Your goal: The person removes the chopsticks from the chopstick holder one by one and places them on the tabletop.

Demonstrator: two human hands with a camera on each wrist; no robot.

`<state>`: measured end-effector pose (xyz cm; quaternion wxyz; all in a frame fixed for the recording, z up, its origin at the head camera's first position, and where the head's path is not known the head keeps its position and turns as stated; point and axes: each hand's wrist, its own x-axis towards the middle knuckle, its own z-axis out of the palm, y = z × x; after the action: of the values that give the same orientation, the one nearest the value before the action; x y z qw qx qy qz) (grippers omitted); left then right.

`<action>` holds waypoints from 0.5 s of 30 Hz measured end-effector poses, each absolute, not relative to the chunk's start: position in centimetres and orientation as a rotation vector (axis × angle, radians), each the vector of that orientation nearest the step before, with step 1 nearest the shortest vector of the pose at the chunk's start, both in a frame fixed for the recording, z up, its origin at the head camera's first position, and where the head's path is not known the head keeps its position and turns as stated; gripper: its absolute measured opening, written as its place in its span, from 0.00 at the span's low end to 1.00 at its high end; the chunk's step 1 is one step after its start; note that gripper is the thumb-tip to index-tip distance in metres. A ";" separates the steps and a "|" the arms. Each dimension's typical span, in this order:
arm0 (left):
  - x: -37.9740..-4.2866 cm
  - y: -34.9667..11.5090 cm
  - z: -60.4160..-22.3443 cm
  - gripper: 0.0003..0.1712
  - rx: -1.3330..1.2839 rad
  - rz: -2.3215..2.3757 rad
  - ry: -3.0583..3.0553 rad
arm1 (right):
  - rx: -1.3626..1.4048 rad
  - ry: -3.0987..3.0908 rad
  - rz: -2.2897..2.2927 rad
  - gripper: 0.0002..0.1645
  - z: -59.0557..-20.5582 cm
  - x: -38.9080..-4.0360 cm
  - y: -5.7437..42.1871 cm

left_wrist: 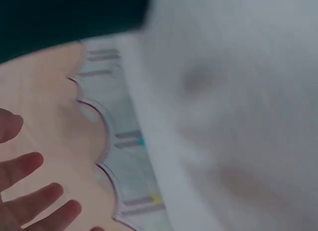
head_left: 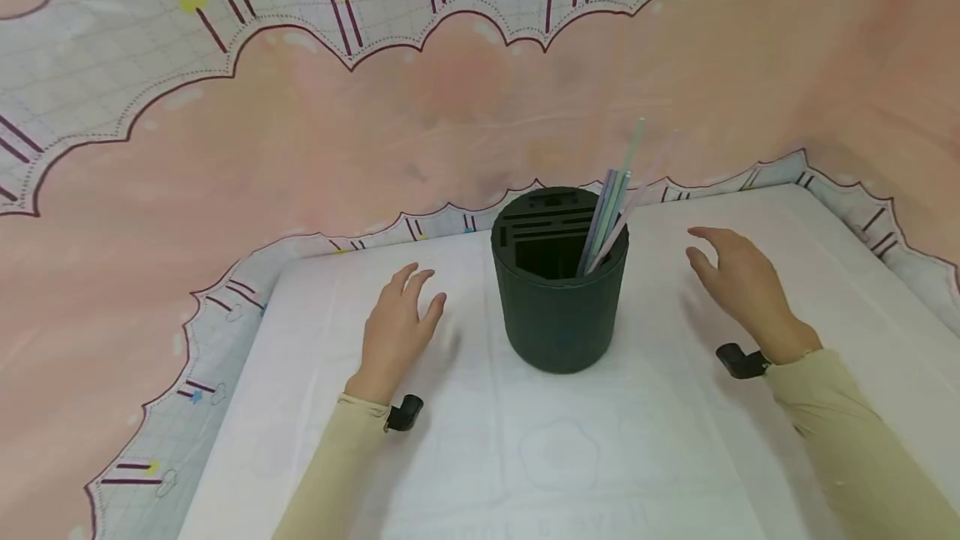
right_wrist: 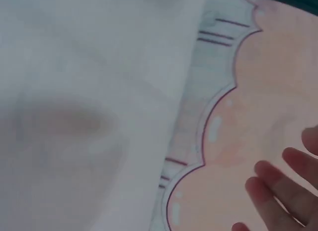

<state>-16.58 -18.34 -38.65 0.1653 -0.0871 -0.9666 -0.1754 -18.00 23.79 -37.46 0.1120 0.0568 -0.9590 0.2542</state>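
A dark green round desk organizer (head_left: 562, 323) stands upright on the white table, with slots and a square opening in its top. Several thin pastel straws or sticks (head_left: 609, 211) lean in that opening toward the right. My left hand (head_left: 393, 327) hovers to the left of the organizer, apart from it, fingers loosely spread and holding nothing. On the other side, my right hand (head_left: 742, 286) is held off to the right, its fingers relaxed and free of any object. Part of the organizer (left_wrist: 64, 17) fills the upper left of the left wrist view.
The white tabletop (head_left: 585, 457) carries faint creases. Behind it and along its sides hangs a peach cloth (head_left: 420, 132) with a scalloped cloud print. Each wrist wears a small black camera, one on the left (head_left: 405, 412) and one on the right (head_left: 741, 361).
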 end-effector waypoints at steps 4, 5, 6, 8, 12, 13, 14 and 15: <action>-16.2 -15.9 -37.5 0.25 -0.306 -0.813 -2.615 | 0.119 -2.641 0.975 0.22 -37.1 -17.4 21.9; -16.1 -15.4 -37.2 0.25 -0.323 -0.890 -2.574 | 0.117 -2.598 1.021 0.22 -36.9 -17.2 21.4; -16.0 -14.9 -37.0 0.26 -0.342 -0.970 -2.537 | 0.120 -2.560 1.062 0.21 -36.8 -17.1 20.9; -15.9 -14.0 -36.5 0.26 -0.383 -1.131 -2.479 | 0.131 -2.487 1.118 0.21 -36.5 -16.8 20.1; -15.5 -12.4 -35.7 0.26 -0.438 -1.420 -2.441 | 0.145 -2.385 1.128 0.20 -35.9 -16.2 18.8; -15.4 -12.1 -35.4 0.26 -0.448 -1.482 -2.440 | 0.149 -2.364 1.120 0.19 -35.8 -16.0 18.6; -15.3 -11.8 -35.2 0.26 -0.451 -1.530 -2.444 | 0.154 -2.346 1.118 0.19 -35.6 -15.8 18.3; -15.1 -11.5 -35.0 0.27 -0.449 -1.578 -2.444 | 0.162 -2.326 1.122 0.19 -35.4 -15.7 18.1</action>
<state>-15.14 -11.47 -34.96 0.0990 -0.1516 -0.8263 -0.5334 -15.69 18.11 -35.41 0.2736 0.0601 -0.8646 0.4171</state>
